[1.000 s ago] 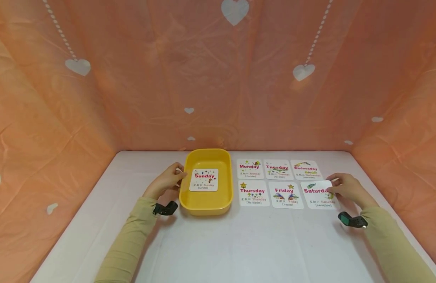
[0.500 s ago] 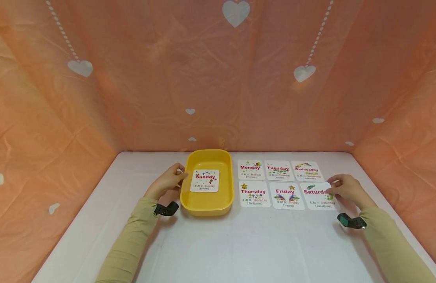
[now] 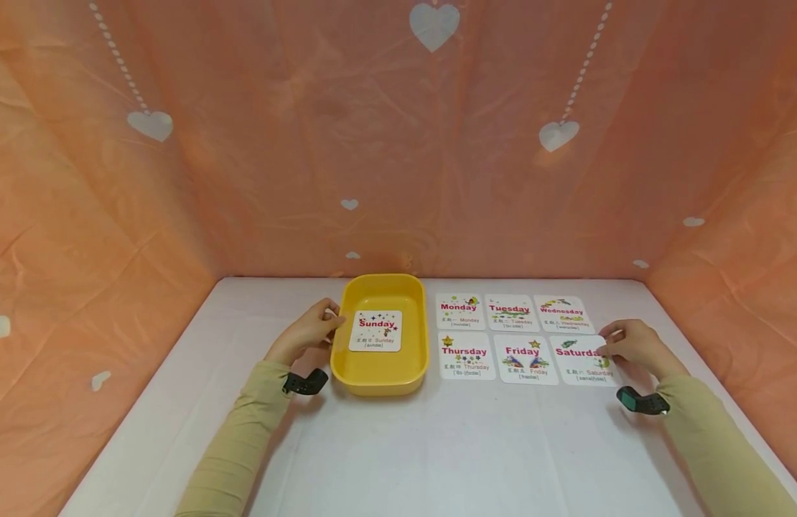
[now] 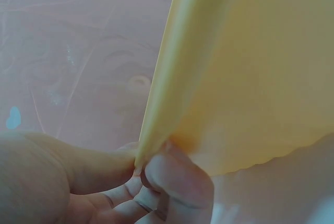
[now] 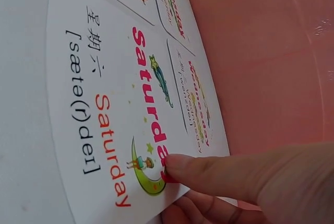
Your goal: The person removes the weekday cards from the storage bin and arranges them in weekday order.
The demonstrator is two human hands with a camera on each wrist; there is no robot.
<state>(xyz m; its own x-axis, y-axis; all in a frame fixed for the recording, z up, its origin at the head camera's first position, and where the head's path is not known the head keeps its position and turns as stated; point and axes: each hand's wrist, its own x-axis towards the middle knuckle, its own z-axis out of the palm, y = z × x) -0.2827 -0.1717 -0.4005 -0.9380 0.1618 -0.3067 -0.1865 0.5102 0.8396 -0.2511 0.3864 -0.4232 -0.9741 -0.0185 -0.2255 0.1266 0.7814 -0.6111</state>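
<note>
My left hand (image 3: pixel 306 332) pinches the left rim of a yellow plastic tray (image 3: pixel 380 370). In the left wrist view the thumb (image 4: pixel 99 171) and a bent finger meet on the tray's edge (image 4: pixel 169 85). A white "Sunday" card (image 3: pixel 375 341) lies inside the tray. At the right my right hand (image 3: pixel 640 350) holds the right edge of the "Saturday" card (image 3: pixel 576 362), the last of the lower row. Its thumb (image 5: pixel 209 174) presses on the printed face and covers the final letters, with the other fingers at the card's edge, partly hidden.
Left of the Saturday card lie the Friday card (image 3: pixel 525 366) and the Thursday card (image 3: pixel 466 362). Behind them are the Monday (image 3: pixel 459 319), Tuesday (image 3: pixel 511 321) and Wednesday (image 3: pixel 563 323) cards. Orange cloth (image 3: pixel 295 143) with white hearts surrounds the white table (image 3: pixel 424 445).
The right hand has moved slightly left with the Saturday card, which sits a little closer to the Friday card. The left hand keeps its grip on the tray. The head view shifts slightly.
</note>
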